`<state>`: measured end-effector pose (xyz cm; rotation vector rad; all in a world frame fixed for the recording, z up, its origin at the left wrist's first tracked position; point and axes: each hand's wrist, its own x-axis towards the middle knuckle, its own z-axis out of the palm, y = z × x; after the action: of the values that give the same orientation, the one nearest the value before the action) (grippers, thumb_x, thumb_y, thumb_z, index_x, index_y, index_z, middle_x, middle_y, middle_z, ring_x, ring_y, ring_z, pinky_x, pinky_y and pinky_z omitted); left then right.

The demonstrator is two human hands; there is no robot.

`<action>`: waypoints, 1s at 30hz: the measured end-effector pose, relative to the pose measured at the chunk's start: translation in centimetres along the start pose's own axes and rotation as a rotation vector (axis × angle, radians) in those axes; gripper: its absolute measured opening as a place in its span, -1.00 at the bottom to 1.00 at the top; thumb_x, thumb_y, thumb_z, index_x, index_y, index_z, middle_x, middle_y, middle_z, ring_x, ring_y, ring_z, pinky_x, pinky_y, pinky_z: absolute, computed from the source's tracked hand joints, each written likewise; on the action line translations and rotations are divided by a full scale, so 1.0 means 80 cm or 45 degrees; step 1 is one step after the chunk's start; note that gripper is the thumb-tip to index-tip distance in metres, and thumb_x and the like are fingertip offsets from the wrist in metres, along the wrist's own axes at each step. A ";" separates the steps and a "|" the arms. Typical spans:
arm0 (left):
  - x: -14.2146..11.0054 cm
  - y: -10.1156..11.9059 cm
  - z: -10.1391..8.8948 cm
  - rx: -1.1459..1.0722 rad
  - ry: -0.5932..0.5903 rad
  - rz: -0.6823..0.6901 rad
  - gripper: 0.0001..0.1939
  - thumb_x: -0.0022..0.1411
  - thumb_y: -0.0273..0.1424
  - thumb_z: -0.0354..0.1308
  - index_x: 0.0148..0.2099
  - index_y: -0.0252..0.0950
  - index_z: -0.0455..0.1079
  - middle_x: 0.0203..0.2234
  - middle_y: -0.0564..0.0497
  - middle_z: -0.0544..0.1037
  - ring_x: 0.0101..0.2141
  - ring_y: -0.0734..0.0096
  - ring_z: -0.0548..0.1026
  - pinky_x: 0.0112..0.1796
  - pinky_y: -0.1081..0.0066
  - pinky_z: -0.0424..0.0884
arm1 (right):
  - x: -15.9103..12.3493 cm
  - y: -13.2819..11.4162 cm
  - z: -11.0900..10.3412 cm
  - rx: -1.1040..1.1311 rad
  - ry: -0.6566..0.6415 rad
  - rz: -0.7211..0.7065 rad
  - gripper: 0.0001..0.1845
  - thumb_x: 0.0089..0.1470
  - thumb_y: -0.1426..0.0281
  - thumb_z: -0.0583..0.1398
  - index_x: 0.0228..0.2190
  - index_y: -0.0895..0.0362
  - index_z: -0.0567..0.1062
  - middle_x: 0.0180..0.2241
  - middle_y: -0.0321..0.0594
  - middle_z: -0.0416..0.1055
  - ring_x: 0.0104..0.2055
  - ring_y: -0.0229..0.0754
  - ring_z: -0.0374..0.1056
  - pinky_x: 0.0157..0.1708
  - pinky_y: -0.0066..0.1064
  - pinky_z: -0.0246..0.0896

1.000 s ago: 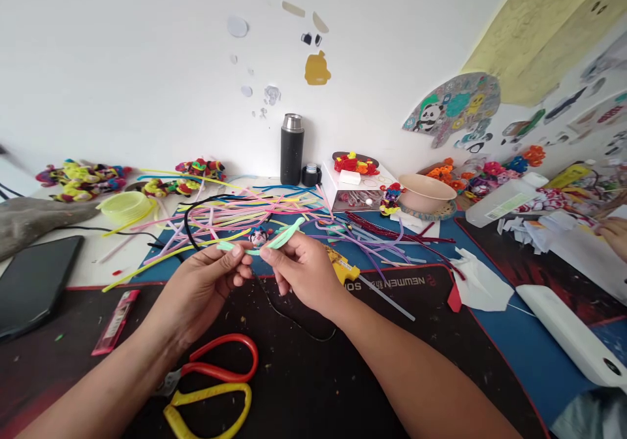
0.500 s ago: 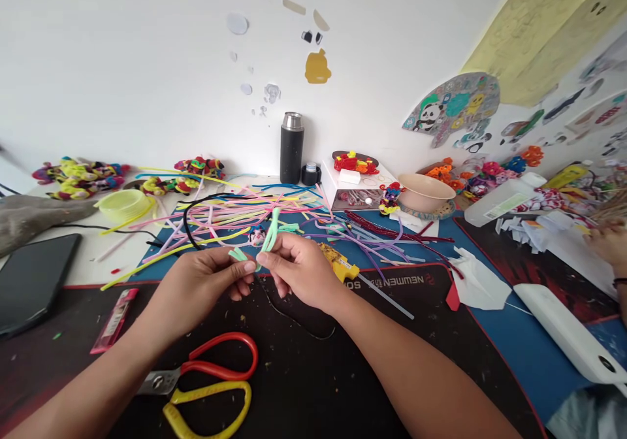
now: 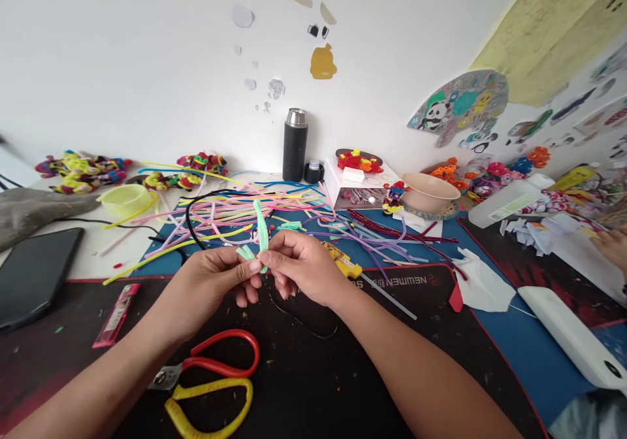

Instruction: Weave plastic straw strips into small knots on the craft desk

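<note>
Between my two hands is a mint-green pipe cleaner (image 3: 261,227), bent into a tall narrow loop with short ends sticking out to the left. My left hand (image 3: 215,279) pinches its lower left part between thumb and forefinger. My right hand (image 3: 304,266) grips the base of the loop, thumb in front, fingertips close to the left ones. Below my hands, scissors (image 3: 220,364) with one red and one yellow handle lie on the black mat. A yellow glue gun (image 3: 347,266) with a clear glue stick lies behind my right hand, partly hidden by it.
Loose pipe cleaners (image 3: 230,207) of several colours spread behind my hands. A black thermos (image 3: 294,145) stands by the wall. A phone (image 3: 39,276) lies left, a beige bowl (image 3: 431,191) and a white device (image 3: 571,334) right. A co-worker's hand (image 3: 612,246) is at the right edge.
The mint-green loop has swung from leaning right to upright, tilting slightly left. Both hands keep their pinch close together. The view has shifted slightly.
</note>
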<state>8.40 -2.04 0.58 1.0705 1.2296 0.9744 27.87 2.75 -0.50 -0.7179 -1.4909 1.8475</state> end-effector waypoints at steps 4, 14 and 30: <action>0.002 -0.003 -0.005 0.183 -0.005 0.065 -0.52 0.00 0.08 0.60 -0.51 -0.23 0.65 -0.62 -0.03 0.66 -0.59 0.35 0.56 -0.51 0.46 0.51 | 0.000 0.003 -0.001 -0.033 0.028 0.007 -0.47 0.13 -0.03 0.49 -0.28 0.06 0.42 -0.65 -0.52 0.37 -0.67 -0.32 0.30 -0.66 -0.55 0.11; 0.000 0.010 -0.010 0.314 -0.068 0.105 -0.54 0.06 0.07 0.55 -0.53 -0.19 0.62 -0.63 -0.01 0.65 -0.60 0.32 0.55 -0.52 0.43 0.50 | 0.000 0.003 0.001 0.039 -0.029 0.054 -0.51 0.11 0.02 0.52 -0.25 0.09 0.50 -0.62 -0.49 0.40 -0.65 -0.34 0.33 -0.66 -0.55 0.11; -0.004 0.011 -0.025 0.262 -0.442 -0.145 -0.70 0.07 -0.11 0.56 -0.46 -0.22 0.70 -0.60 0.00 0.64 -0.61 0.33 0.56 -0.55 0.45 0.48 | -0.003 0.006 0.006 0.158 -0.173 0.218 -0.44 0.03 0.07 0.59 -0.22 0.10 0.46 -0.53 -0.45 0.53 -0.62 -0.32 0.44 -0.68 -0.58 0.17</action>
<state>6.38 -1.99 1.47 1.2558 1.1038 0.5535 27.60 2.25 -0.87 -0.6900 -1.4207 2.1355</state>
